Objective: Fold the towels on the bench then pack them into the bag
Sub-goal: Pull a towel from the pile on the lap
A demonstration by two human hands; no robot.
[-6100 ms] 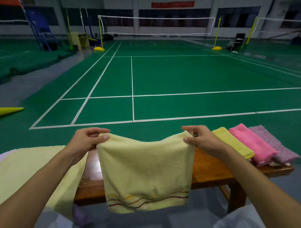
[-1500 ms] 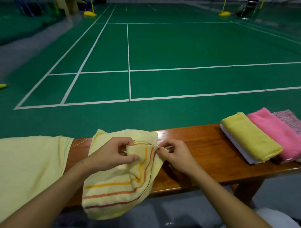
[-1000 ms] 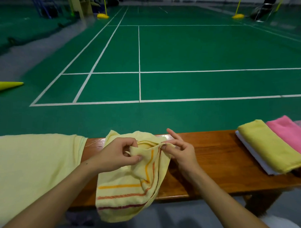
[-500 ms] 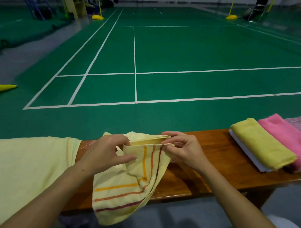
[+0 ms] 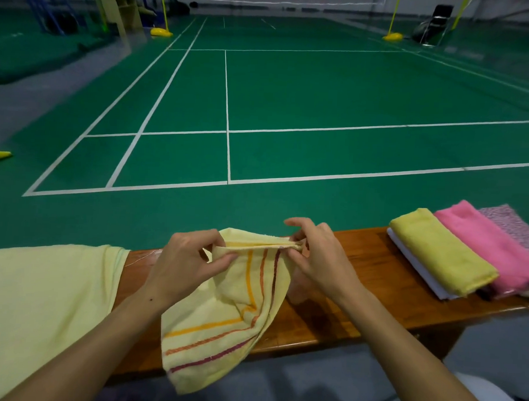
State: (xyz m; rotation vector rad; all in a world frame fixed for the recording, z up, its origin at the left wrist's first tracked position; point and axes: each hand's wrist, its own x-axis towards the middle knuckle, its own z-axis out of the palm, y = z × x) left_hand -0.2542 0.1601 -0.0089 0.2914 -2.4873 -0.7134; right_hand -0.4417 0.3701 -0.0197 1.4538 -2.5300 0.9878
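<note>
You hold a pale yellow cloth towel with orange, rust and maroon stripes above the long brown wooden bench, its lower part draping past the bench's near edge. Your left hand pinches the towel's upper left corner between thumb and fingers. Your right hand pinches the upper right corner, where the top edges are gathered into a thin ridge running between your two hands.

Toward the bench's right end lies a row of folded towels: a mustard yellow terry towel resting on a white folded cloth, a pink fluffy towel touching it on the far side, then a mauve speckled towel at the very end. At the bench's left end a large pale yellow sheet of fabric covers the wood. Beyond the bench stretches a green court floor with white lines.
</note>
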